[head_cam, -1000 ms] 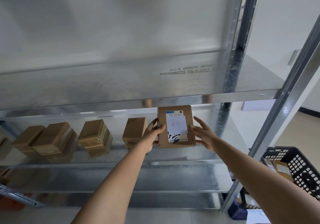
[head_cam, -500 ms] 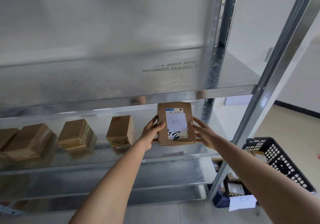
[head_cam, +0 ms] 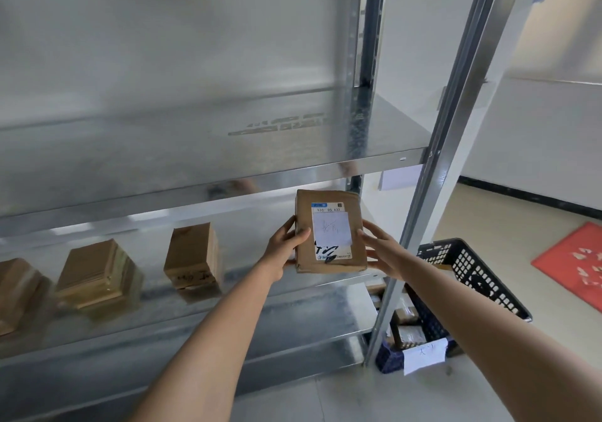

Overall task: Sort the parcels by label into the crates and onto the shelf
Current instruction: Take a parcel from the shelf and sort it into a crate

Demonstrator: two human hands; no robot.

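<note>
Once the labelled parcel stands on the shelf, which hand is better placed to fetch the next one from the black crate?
Probably the right hand: the black plastic crate sits just beyond it, right of the shelf post.

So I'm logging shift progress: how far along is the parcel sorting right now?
Done: three brown cardboard parcels already stand on the galvanised metal shelf. In hand: the left hand and right hand steady a labelled brown parcel upright at that shelf's right end. Left: releasing it; the black plastic crate holds packages, but whether unsorted ones remain isn't visible.
</note>
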